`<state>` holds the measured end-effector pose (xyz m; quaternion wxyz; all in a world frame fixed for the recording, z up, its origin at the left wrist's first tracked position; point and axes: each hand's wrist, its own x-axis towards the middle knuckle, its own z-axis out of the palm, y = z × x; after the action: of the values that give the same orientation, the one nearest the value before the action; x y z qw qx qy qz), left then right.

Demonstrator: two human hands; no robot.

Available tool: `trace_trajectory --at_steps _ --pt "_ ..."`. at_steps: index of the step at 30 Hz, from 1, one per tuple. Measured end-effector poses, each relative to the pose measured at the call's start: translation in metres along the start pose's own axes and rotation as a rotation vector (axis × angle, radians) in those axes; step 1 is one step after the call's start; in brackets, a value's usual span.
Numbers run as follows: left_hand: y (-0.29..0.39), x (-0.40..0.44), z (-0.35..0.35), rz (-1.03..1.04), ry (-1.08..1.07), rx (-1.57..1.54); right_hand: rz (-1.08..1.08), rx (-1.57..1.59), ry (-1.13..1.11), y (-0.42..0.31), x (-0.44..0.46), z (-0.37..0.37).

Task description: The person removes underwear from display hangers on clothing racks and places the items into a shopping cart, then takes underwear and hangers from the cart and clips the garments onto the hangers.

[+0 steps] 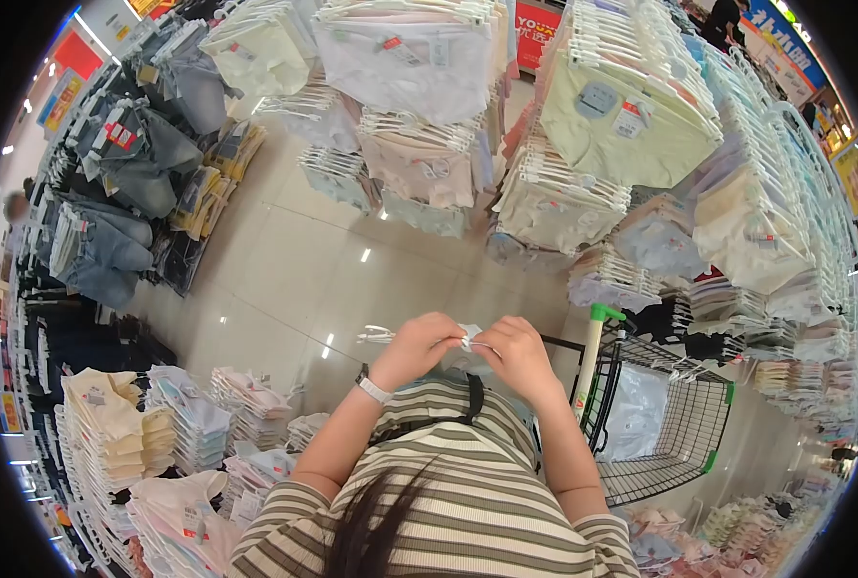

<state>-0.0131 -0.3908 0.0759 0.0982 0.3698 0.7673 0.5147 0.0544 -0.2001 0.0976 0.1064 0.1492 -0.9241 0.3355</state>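
Pale hanging garments point(631, 140) crowd in between one and two o'clock, the wire cart point(687, 419) stands at four, and here, just off centre toward five, left hand point(419, 349) and right hand point(518, 354) both pinch a small pale item point(468, 339), possibly cloth, though partly hidden.

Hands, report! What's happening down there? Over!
Left hand and right hand pinching small pale item. Its details unclear. Cart at right, not between hands.

Pale glossy tiled floor point(280, 270), streaked with light reflections point(365, 255); red sign point(539, 34) ahead, blue banner point(783, 44) upper right.
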Motion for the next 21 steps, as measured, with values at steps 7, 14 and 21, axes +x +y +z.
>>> trace_trajectory --at_steps 7,14,21 --pt "0.005 0.005 -0.005 -0.086 -0.115 -0.005 0.043 -0.025 -0.007 0.004 0.003 0.003" --pt "-0.010 -0.004 -0.005 -0.013 -0.158 0.094 0.230 0.204 -0.122 -0.001 0.003 0.013" --pt "-0.010 -0.004 -0.026 0.035 -0.159 0.158 0.359 0.410 -0.184 -0.004 0.010 0.056"
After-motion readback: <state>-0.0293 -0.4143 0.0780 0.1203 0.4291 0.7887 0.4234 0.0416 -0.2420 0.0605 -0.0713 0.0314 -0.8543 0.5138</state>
